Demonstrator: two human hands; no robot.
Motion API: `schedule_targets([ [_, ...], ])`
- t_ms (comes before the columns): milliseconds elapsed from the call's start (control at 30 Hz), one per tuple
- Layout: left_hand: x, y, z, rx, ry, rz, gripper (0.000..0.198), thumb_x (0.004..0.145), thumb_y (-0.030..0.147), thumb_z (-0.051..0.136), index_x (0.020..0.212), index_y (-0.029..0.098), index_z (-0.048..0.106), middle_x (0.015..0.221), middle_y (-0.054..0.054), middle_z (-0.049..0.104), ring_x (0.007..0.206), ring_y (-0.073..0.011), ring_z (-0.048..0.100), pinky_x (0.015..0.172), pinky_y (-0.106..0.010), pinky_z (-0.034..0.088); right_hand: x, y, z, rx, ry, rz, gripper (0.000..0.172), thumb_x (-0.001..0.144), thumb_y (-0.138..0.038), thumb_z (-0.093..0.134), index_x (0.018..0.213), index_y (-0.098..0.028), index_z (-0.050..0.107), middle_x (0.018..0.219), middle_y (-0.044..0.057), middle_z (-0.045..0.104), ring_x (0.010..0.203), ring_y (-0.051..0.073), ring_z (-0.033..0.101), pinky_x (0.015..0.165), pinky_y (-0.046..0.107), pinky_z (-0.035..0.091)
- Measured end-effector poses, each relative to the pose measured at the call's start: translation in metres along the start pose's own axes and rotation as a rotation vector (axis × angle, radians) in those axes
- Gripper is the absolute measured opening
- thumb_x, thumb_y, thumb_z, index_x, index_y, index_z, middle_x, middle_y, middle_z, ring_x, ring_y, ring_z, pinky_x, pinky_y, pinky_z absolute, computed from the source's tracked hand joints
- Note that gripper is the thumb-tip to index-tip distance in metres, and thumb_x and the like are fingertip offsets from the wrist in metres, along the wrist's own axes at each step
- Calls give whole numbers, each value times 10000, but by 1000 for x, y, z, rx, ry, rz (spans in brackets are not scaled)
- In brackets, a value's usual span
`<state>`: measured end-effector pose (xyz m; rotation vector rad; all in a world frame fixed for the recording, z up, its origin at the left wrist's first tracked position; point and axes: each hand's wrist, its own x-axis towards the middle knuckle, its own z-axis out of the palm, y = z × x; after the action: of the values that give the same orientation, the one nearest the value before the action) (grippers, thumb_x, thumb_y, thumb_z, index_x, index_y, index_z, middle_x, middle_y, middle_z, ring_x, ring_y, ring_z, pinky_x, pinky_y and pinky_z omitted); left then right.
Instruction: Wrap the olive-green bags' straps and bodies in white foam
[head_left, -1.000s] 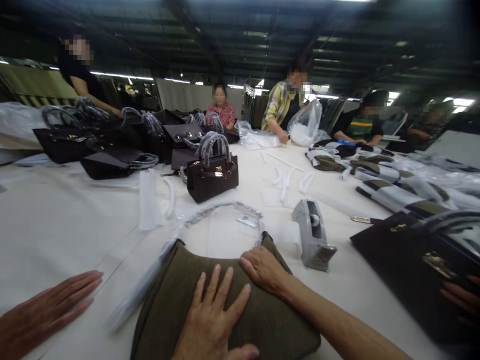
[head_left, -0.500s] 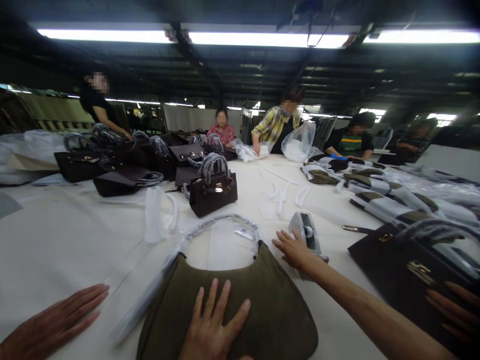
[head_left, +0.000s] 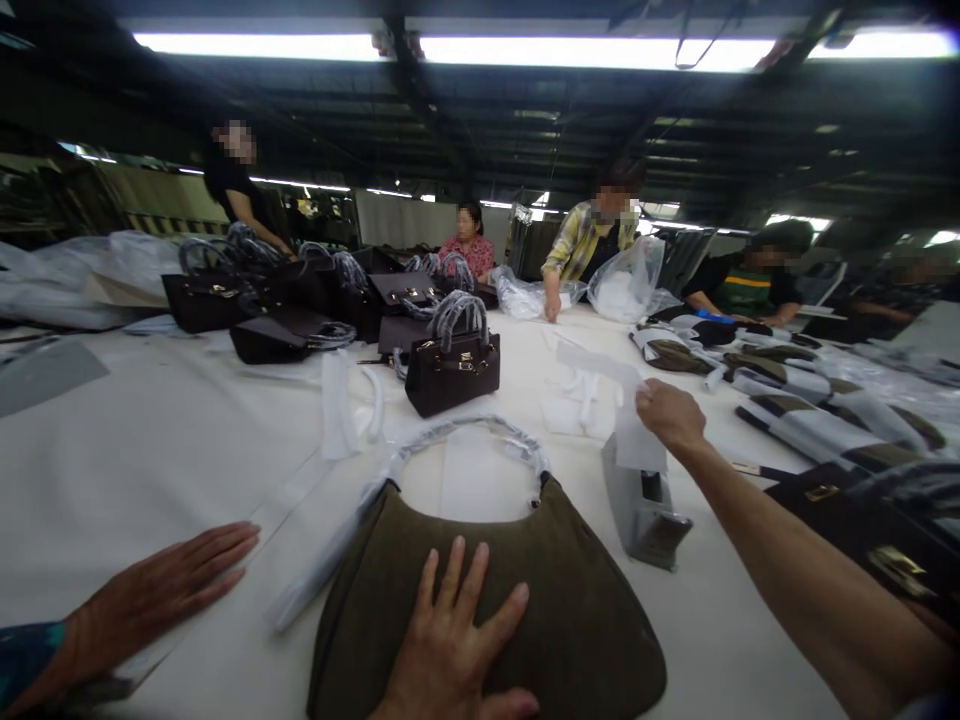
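An olive-green shoulder bag [head_left: 570, 610] lies flat before me, its looped handle [head_left: 457, 430] wrapped in clear plastic. My left hand [head_left: 457, 640] rests palm down on the bag's front, fingers spread. Out to the right, my right hand [head_left: 671, 412] is closed on a thin white sheet [head_left: 641, 430], which hangs partly over a grey tape dispenser [head_left: 637, 520]. Whether that sheet comes from the dispenser, I cannot tell. The dispenser stands just right of the bag.
A co-worker's hand [head_left: 180, 580] lies flat at left. Dark brown handbags [head_left: 452, 372] with wrapped handles crowd the back left. Olive bags with white wrapping [head_left: 810, 425] and another dark handbag [head_left: 862, 540] are at right. Several people work across the white table [head_left: 225, 430].
My right hand, open beside the dispenser before, is now raised and closed on a white sheet. The dispenser looks turned. My left hand stays on the bag; the view has shifted.
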<state>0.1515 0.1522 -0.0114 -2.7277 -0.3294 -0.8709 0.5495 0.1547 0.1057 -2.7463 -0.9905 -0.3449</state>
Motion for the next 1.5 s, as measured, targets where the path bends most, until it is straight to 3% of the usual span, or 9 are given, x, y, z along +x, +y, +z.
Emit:
schedule_targets([
  [167,-5,-3,6,-9,28,-3,800,686,742,377,1330,269,342,1296,-193,436,1179,-398,387,887,-548,318,-39,-26,32,-319,-9,-219,420,873,-133,252,1267,-156,395,1065,209,559,923,303,578,667,402,437],
  [500,-6,9,80,160,393,-299,374,774,457,551,1142,399,514,898,3,683,868,-244,631,756,-431,500,-51,-90,93,-303,-401,-576,132,674,-151,578,770,-168,666,851,127,666,786,278,641,588,334,458],
  [600,1,-40,58,-189,271,-386,339,813,433,483,1112,291,553,903,-5,682,806,-156,635,687,-267,523,-46,-131,87,-234,-279,-656,237,789,-211,455,927,-179,645,926,136,654,833,287,632,623,366,460],
  [767,7,-191,16,-334,80,-1236,303,864,303,422,1116,169,525,1110,-70,595,943,-154,586,830,-275,466,-58,-220,86,184,-234,-932,327,848,-242,382,1080,-177,604,1023,113,641,904,240,614,761,338,456],
  [900,-5,-288,45,-178,19,-1534,369,850,212,461,1181,48,439,1161,-194,528,1061,-229,525,907,-370,404,-60,-306,101,442,-389,-970,400,861,-245,383,1230,-160,512,1129,115,600,1054,222,547,879,290,395],
  [1000,-12,-322,76,-151,-73,-1663,360,827,312,534,1121,109,490,1111,-125,553,1008,-228,541,858,-420,434,-65,-366,120,472,-396,-876,448,874,-265,369,1311,-180,418,1133,149,581,1012,242,569,849,329,401],
  [1133,-15,-334,106,-215,-171,-1711,251,809,345,564,943,133,573,949,-57,598,864,-184,578,768,-389,475,-82,-409,155,520,-407,-740,379,798,-275,499,1160,-191,570,1081,170,601,971,297,573,797,397,415],
  [1267,-14,-334,116,-245,-13,-1680,202,825,329,540,881,137,574,883,-37,595,813,-161,572,743,-359,469,-81,-416,167,662,-391,-593,306,745,-165,478,1005,-142,638,934,141,651,937,268,581,806,371,418],
  [1500,2,-298,88,-392,488,-1584,107,748,236,531,808,149,548,685,3,590,627,-144,552,598,-263,434,-78,-392,71,1201,-428,-653,507,747,-265,414,1237,-143,460,848,18,627,759,146,584,674,231,445],
])
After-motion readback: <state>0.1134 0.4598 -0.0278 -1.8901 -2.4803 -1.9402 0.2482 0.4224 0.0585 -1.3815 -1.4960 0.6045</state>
